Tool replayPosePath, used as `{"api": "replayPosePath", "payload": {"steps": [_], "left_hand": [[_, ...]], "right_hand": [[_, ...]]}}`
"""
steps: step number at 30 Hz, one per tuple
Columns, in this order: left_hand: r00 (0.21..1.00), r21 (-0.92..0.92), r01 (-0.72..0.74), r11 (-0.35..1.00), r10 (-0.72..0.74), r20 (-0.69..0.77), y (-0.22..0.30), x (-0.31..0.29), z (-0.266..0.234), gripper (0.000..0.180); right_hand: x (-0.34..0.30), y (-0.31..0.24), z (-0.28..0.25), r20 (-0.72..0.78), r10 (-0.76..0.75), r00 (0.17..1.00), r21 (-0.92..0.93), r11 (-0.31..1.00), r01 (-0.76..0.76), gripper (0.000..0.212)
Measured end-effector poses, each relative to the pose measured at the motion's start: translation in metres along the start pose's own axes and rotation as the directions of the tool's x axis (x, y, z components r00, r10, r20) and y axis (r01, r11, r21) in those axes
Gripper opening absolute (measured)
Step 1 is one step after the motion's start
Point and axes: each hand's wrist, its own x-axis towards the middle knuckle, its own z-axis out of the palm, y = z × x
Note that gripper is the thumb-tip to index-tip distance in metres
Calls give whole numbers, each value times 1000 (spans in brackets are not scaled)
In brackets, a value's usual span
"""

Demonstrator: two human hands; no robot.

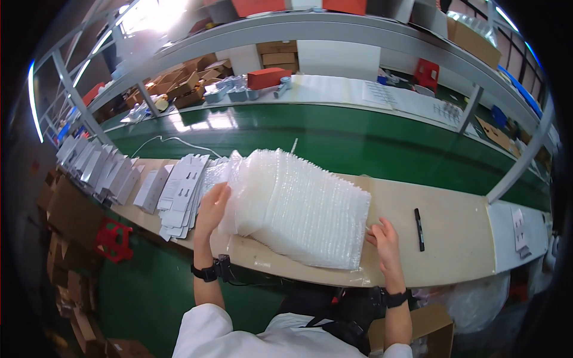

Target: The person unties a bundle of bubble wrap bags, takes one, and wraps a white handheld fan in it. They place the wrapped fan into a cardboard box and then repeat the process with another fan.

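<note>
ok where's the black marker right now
In the head view, the black marker lies on the tan tabletop, just to the right of the right hand.

Red bin (345, 5) at twelve o'clock cut by top edge, glare (156, 15) at eleven blurring the background, carton (439, 329) at five cropped below, right hand (388, 247) at four, contact with wrap (310, 209) too small to tell

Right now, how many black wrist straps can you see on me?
2: the left black strap, on the wrist behind your bare left hand, and the right black strap, behind your bare right hand. Neither is hidden.
</note>
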Motion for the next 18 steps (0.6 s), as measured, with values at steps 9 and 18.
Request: {"api": "replayPosePath", "payload": {"steps": [9,18], "left_hand": [[922,419,309,854,-161,-351,-142,18,-20,37],[853,320,-27,947,189,-487,-284,44,-45,22]], "right_hand": [[-18,15,-42,-100,-209,973,-236,955,181,28],[-33,16,-56,-151,-435,888,-575,769,279,19]]}}
